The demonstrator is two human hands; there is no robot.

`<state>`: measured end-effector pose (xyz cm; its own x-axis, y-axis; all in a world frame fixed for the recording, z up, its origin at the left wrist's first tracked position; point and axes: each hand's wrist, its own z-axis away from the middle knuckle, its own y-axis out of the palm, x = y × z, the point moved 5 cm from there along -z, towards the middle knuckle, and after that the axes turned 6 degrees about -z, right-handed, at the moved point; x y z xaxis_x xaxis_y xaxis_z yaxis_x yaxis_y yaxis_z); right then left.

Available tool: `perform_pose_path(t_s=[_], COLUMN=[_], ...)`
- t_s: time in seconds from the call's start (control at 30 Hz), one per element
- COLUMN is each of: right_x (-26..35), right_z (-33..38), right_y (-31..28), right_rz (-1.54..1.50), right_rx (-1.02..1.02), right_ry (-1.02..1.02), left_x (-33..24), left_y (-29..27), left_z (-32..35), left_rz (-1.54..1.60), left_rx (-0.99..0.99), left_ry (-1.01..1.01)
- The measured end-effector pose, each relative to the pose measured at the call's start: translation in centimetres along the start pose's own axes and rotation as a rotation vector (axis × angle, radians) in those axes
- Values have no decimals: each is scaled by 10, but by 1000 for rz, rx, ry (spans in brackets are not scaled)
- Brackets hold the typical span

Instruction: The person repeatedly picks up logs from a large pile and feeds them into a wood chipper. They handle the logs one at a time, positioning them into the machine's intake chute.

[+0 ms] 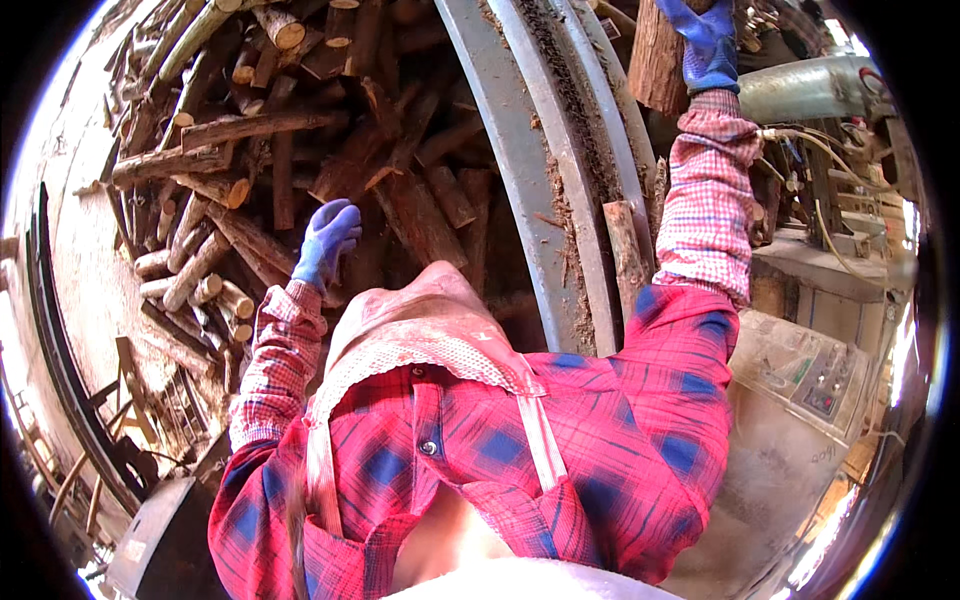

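My left hand (328, 242), in a blue-purple glove, hangs in front of the log pile with its fingers loosely bent and nothing in them. Far out at the upper right is my right hand (710, 50), gloved the same way. It is beside a thick brown log (657, 60), and its stretched thumb reaches across toward the wood. The picture's edge cuts off part of that hand, so whether it presses on the log is unclear. A shorter piece of wood (625, 245) leans by the metal rails (535, 170), near my right arm.
A large heap of cut logs and branches (290, 130) fills the left and middle. Sawdust and bark lie along the rails. At right are a grey-green metal cylinder (805, 88), loose hoses and a dusty control box (800, 375). A dark metal frame (75, 370) stands far left.
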<state>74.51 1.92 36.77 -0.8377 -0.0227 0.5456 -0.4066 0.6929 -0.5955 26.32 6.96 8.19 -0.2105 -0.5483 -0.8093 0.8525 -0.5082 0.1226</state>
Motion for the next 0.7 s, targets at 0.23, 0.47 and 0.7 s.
perform_pose_path(t_s=[0.23, 0.47, 0.7], right_x=[-74, -62, 52], right_z=[143, 165, 206], right_y=[39, 21, 153], right_rz=[560, 769, 460], right_rx=[451, 491, 526], right_ry=[541, 402, -74], left_x=[41, 53, 147], left_y=[-6, -40, -46], left_z=[10, -7, -91], left_rz=[-256, -201, -614], left_rx=[-46, -137, 127], left_ry=[50, 86, -179])
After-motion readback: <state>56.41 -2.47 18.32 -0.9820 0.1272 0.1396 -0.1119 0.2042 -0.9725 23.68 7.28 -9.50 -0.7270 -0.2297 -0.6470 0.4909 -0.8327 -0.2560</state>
